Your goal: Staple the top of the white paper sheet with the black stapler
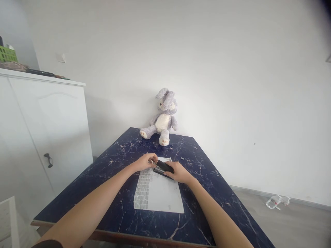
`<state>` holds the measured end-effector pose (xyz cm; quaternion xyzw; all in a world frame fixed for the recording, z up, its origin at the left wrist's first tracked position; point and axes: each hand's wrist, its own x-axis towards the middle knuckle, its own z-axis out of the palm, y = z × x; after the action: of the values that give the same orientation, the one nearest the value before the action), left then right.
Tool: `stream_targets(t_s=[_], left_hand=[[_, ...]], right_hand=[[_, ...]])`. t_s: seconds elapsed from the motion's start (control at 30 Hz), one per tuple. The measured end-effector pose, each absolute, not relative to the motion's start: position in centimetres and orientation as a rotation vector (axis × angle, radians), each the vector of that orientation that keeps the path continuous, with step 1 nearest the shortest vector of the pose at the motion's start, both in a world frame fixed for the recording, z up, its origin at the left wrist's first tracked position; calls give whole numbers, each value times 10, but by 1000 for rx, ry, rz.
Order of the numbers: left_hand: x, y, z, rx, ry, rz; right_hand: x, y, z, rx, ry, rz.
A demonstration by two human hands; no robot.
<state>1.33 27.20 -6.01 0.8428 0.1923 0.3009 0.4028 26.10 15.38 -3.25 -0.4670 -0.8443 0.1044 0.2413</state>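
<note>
A black stapler [163, 167] lies over the far end of a white sheet of paper [160, 189] on the dark blue marbled table [116, 210]. My right hand [180, 172] is closed around the stapler's rear. My left hand [148, 161] pinches at the stapler's front end, fingers pressed together; what they hold is too small to make out. The sheet's left strip is patterned grey.
A grey and white plush rabbit [163, 119] sits at the table's far edge against the wall. A small dark bit [182, 158] lies on the table to the right. A white cabinet [43, 134] stands left. A crushed plastic bottle [274, 201] lies on the floor right.
</note>
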Motion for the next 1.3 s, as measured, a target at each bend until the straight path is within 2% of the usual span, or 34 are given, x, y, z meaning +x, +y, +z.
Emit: stream_targets(t_s=[0.2, 1.3], left_hand=[[11, 270, -57, 2112, 495, 652], [6, 267, -52, 2156, 494, 672]], right_hand=[[262, 154, -32, -1281, -2320, 307], [263, 154, -31, -1269, -2324, 331]])
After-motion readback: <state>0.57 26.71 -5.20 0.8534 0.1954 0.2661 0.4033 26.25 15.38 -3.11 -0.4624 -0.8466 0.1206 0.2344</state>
